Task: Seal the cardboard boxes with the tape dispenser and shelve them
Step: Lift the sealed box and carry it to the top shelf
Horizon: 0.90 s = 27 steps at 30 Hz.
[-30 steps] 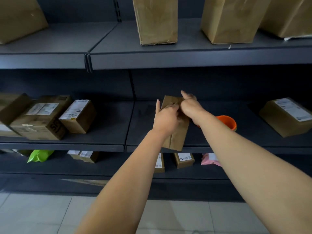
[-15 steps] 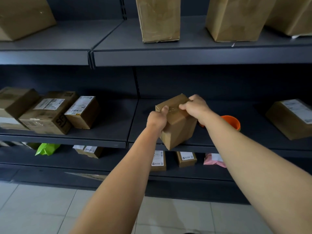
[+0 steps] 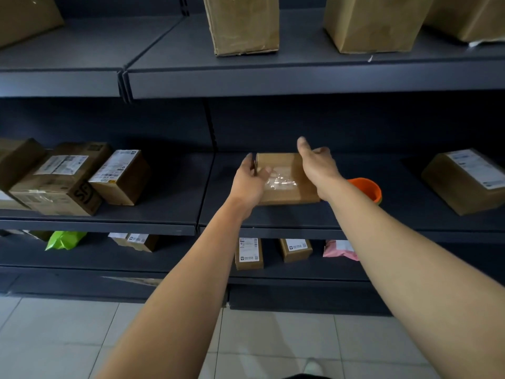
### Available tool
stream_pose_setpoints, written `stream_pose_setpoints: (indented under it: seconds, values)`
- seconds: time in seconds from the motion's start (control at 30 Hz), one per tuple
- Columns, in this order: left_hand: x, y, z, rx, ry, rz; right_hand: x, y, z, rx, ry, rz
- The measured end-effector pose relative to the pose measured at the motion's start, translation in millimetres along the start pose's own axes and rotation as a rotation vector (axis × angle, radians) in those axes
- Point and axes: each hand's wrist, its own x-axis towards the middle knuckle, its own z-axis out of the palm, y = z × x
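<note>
The small cardboard box [image 3: 287, 179] sits flat on the middle shelf [image 3: 273, 217] at the centre of the frame, its top flaps closed under a crinkled strip of clear tape. By its size it is probably light, and the board looks stiff enough to take a squeeze. The tape patch is glossy and likely slick, so the bare cardboard of the two short ends is the better place to take hold, not the top. The left hand [image 3: 252, 181] cups the box's left end, thumb lying over the top edge and fingers along the side. Whether it grips or merely rests there I cannot tell. The right hand [image 3: 317, 165] is at the right end with its thumb lifted clear and its fingers spread loosely over the far corner, so it looks open rather than clamped. Just right of the box, partly behind the right forearm, stands an orange round container [image 3: 366, 188]. Labelled parcels [image 3: 120, 176] crowd the shelf at left centre, and another labelled parcel [image 3: 467, 181] lies at the right edge. Tall brown cartons [image 3: 243, 23] stand on the upper shelf. No tape dispenser is visible anywhere in view.
</note>
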Motion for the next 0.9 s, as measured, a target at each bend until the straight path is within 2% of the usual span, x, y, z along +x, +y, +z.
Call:
stream_pose_setpoints:
  seconds: [0.07,0.17,0.27,0.43,0.67,0.9]
  values:
    - [0.6,-9.8,-2.4,-0.071,-0.07,-0.084,-2.9,8.8,3.8,0.033,0.045,0.023]
    - [0.2,-21.6,-6.5,-0.155,-0.138,-0.193,-8.8,26.7,11.1,0.037,0.012,0.092]
    - [-4.2,-22.1,-4.8,-0.242,-0.115,-0.276,-16.1,37.9,16.9,0.089,-0.009,0.183]
    - [-9.1,-35.0,-0.3,-0.172,-0.012,-0.366,-29.7,53.8,24.3,0.179,-0.034,0.271]
    - [-13.3,-35.7,-1.5,-0.113,-0.001,-0.299,-45.4,50.2,21.3,0.23,-0.017,0.191]
    - [-37.2,-11.1,2.2,-0.08,-0.094,-0.115,-76.3,40.3,7.0,0.291,0.043,0.05]
